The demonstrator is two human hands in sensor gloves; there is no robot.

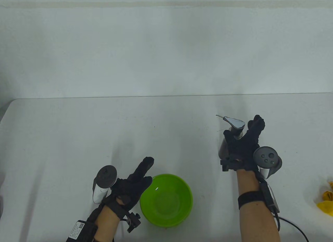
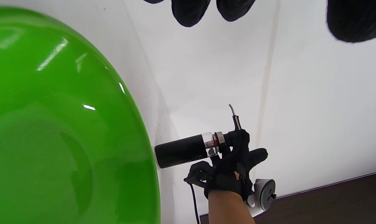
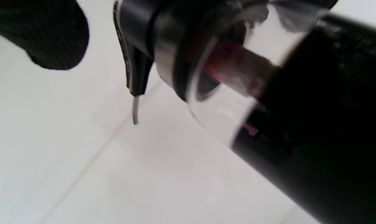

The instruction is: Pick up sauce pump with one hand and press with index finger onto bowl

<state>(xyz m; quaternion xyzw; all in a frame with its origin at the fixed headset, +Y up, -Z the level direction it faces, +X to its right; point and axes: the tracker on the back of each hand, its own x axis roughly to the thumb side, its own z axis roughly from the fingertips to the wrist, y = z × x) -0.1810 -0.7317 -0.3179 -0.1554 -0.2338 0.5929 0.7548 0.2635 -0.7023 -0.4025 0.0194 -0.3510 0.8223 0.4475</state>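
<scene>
The right hand [image 1: 243, 145] grips the dark glass sauce pump bottle with a silver spout [image 1: 232, 127] clear of the white table [image 1: 166, 137]; the left hand [image 1: 130, 184], fingers spread, holds nothing beside the green plastic bowl [image 1: 166, 200].

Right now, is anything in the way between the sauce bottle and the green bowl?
No. Only bare table lies between the sauce pump, gripped by the right hand, and the green bowl.
</scene>
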